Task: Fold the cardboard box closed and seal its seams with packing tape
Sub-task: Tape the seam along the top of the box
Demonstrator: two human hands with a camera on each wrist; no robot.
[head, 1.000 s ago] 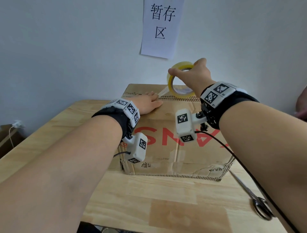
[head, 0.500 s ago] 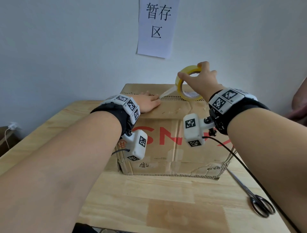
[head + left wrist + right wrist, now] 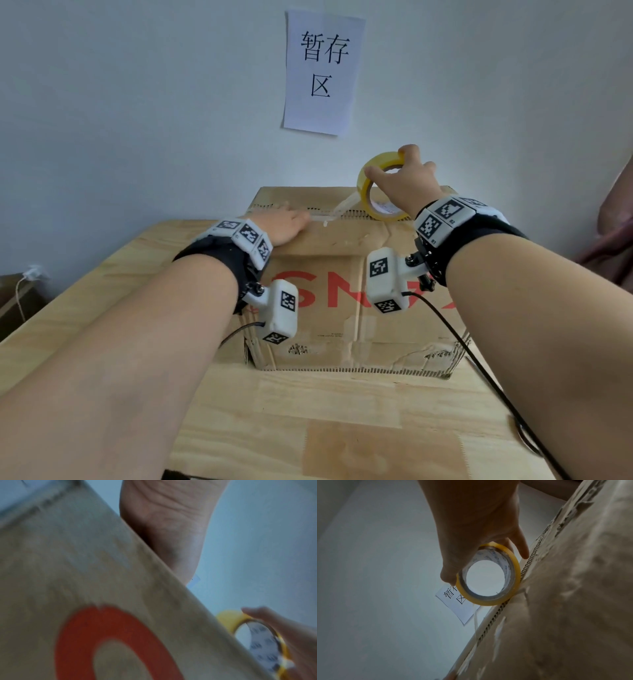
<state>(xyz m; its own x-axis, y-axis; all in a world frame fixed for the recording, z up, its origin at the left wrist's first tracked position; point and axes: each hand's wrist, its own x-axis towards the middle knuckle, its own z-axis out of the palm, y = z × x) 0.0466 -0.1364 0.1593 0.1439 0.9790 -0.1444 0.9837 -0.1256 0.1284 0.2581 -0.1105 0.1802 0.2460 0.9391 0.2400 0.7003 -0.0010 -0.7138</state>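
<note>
Cardboard box (image 3: 346,291), flaps folded shut, standing on the wooden surface (image 3: 308,411) against the wall. The left hand (image 3: 284,228) lies flat on the box top, fingers together, pressing the tape's end at the seam. The right hand (image 3: 402,186) grips the yellow tape roll (image 3: 371,185), fingers curled round its rim, with a strip stretched between roll and left hand. A paper sign (image 3: 323,72) hangs above.

My right hand (image 3: 476,524) gripped the tape roll (image 3: 489,574) from above, fingers curled round its yellow rim. The roll stood on edge, touching the box (image 3: 565,601) along its corrugated edge. A clear strip (image 3: 475,622) ran from the roll down that edge. Behind hung a paper sign (image 3: 458,605).
</note>
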